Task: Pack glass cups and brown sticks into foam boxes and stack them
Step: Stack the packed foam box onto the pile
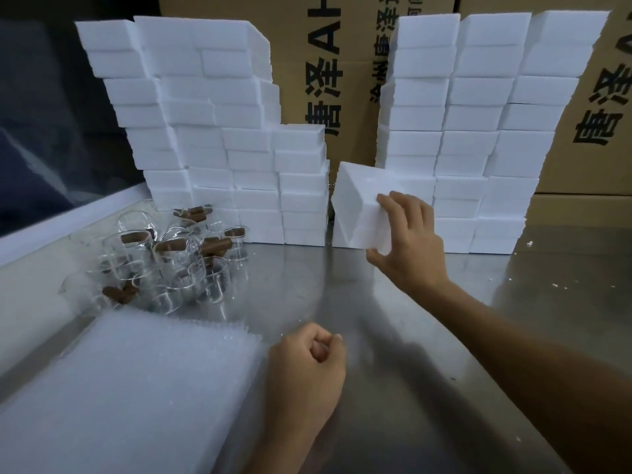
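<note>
My right hand (407, 241) grips a white foam box (359, 206), tilted, in the gap between two tall stacks of foam boxes: the left stack (212, 131) and the right stack (478, 131). A heap of clear glass cups (164, 265) lies on the metal table at the left, with several brown sticks (213, 244) among and inside them. My left hand (307, 367) is curled into a fist over the table near the front, holding nothing.
A pile of translucent bubble-wrap sheets (119, 388) lies at the front left. Cardboard cartons (342, 63) with black print stand behind the foam stacks. The steel table (444, 354) carries foam crumbs at the right. A white ledge (68, 220) borders the table's left side.
</note>
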{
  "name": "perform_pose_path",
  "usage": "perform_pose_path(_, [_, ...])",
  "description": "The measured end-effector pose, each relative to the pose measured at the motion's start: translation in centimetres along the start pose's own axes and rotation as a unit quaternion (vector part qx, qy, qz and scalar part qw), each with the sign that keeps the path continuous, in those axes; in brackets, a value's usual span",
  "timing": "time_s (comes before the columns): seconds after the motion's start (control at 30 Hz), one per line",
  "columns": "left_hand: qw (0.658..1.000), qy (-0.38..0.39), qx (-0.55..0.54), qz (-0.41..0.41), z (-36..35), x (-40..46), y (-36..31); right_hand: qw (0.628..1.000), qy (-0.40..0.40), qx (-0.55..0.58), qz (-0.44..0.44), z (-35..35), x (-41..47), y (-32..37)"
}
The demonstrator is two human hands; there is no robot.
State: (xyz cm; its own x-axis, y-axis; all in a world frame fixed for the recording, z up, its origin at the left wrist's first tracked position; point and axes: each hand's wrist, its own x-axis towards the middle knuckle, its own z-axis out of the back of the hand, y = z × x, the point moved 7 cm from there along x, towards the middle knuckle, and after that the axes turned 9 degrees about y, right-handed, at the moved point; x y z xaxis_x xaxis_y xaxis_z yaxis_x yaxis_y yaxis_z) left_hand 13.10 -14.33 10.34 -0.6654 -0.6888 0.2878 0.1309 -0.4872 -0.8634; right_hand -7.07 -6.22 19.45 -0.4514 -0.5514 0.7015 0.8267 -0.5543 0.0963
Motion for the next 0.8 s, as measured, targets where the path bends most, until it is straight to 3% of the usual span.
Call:
perform_pose_path(0.2, [1.0, 0.008, -0.011, -0.001, -0.2, 0.1, 0.0, 0.988, 0.098, -0.115, 0.004, -4.1, 4.9, 0.0])
perform_pose_path(0.47, [1.0, -0.004, -0.029, -0.001, -0.5, 0.1, 0.3, 0.968, 0.155, -0.194, -0.047, -7.4, 10.6, -1.0])
perform_pose_path(0.63, [0.999, -0.021, -0.042, -0.023, -0.5, -0.1, -0.3, 0.959, 0.18, -0.208, -0.073, -9.1, 10.1, -1.2])
perform_pose_path(0.8, [1.0, -0.003, -0.023, 0.014, -0.8, 0.2, 0.4, 0.942, 0.248, -0.2, -0.11, -10.6, 7.1, -0.1])
